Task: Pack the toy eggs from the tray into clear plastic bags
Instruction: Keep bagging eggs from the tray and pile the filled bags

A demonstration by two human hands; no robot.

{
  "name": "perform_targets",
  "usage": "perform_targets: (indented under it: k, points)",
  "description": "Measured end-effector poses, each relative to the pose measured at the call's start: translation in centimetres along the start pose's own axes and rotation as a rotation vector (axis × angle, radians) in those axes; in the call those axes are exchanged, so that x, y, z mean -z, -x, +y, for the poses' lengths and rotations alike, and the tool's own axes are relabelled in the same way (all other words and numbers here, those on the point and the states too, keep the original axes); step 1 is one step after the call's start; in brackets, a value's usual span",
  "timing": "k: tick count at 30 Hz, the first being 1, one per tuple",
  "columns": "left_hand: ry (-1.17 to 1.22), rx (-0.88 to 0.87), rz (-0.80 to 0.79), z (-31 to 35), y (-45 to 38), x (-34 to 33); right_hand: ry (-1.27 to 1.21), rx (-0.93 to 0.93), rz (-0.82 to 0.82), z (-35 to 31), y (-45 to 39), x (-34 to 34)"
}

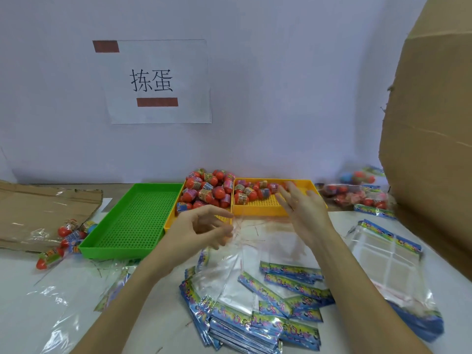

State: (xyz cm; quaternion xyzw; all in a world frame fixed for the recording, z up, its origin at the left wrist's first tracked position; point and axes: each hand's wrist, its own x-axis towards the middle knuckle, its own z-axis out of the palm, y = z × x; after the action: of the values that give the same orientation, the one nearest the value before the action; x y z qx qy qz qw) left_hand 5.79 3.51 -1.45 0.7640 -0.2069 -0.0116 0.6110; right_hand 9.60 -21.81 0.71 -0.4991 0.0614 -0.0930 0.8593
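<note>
a: where are the toy eggs [208,189]?
b: heaped in the first yellow tray [171,218], red, with printed wraps. a smaller bunch [251,191] in the far end of the second yellow tray [258,209], touching the first tray's right side.
a: and the clear plastic bags [255,297]?
b: fanned out on the surface [439,272], just in front of the yellow trays, blue printed headers toward the camera. another stack [388,254] right of that fan.
a: left hand [198,229]?
b: raised over the near edge of the first yellow tray, fingers curled; looks to be pinching the thin film of a clear bag [255,235], though blurred and hard to tell for sure.
a: right hand [298,204]?
b: over the near right corner of the second yellow tray, fingers straight and spread apart, holding nothing, blurred.
a: around the trays?
b: empty green tray [132,223] against the first yellow tray's left side. left of it, a few bagged eggs [65,238] beside flat cardboard [38,213]. filled bags [357,194] right of the second yellow tray, by a big cardboard box [434,149]. paper sign [158,81] on the wall above.
</note>
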Motion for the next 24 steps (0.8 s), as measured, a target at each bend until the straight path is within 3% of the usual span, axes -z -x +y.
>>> perform_targets:
  k: [6, 11, 20, 22, 24]
  points:
    - [-0.406, -0.233, -0.246, -0.3, 0.6, -3.3, 0.078, -0.052, -0.098, 0.2, 0.7, -0.8]
    - [-0.716, -0.302, -0.386, -1.5, 1.0, -5.2, 0.223, -0.068, -0.086, 0.4, 0.8, -1.1]
    - [-0.841, -0.501, -0.176, -2.0, 0.4, -4.1, 0.463, -0.114, -0.097, 1.4, 0.7, -1.3]
    - [-0.744, -0.426, -0.122, -1.6, 0.3, -4.0, 0.492, -0.103, -0.132, 1.3, 0.8, -1.3]
    - [-0.532, -0.296, 0.029, -1.1, 0.2, -4.1, 0.514, -0.069, -0.175, 1.2, 0.8, -1.3]
